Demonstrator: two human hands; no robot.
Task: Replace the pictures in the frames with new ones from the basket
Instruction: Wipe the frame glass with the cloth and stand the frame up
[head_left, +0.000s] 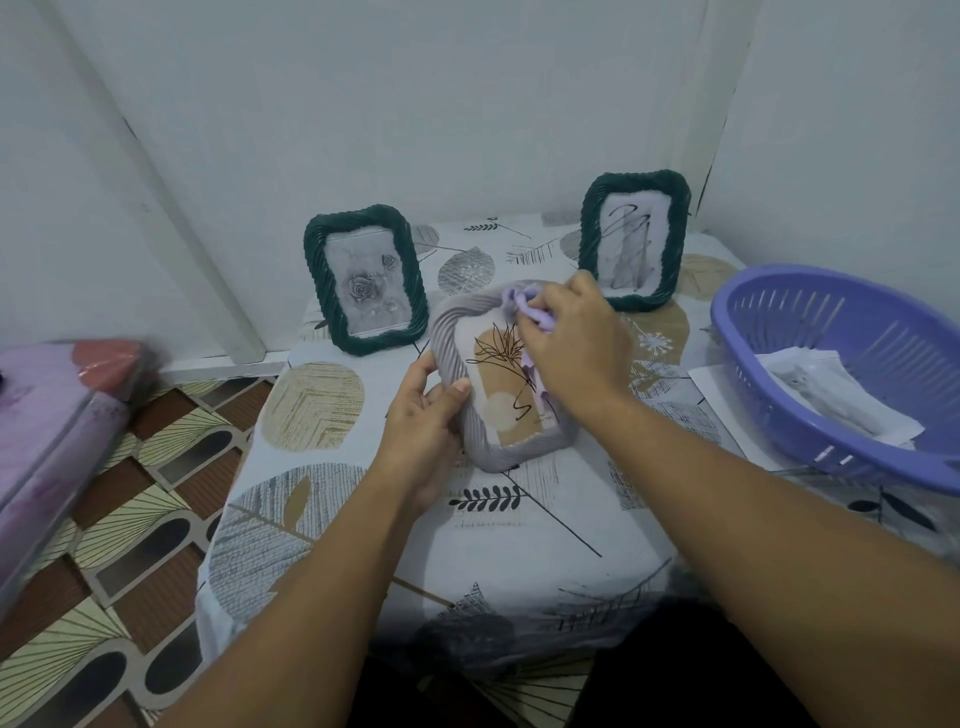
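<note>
Now | left hand (423, 421) fingers grasping lilac frame's (452, 338) left edge | right hand (574, 343) fingers pinching purple cloth (524, 304) on frame

Three rope-edged picture frames share the table: two dark green ones (365, 280) (635, 240) standing, one lilac frame (457, 358) between two hands, beside one purple basket (852, 364).

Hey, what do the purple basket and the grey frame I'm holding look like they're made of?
The purple basket looks like moulded plastic: uniform colour, slotted walls and a faint sheen. The grey frame, gripped by the left hand, has a matte twisted-rope relief; probably resin or plastic, though the picture alone cannot settle it. The right hand pinches a lilac cloth, apparently soft fabric, against it.
</note>
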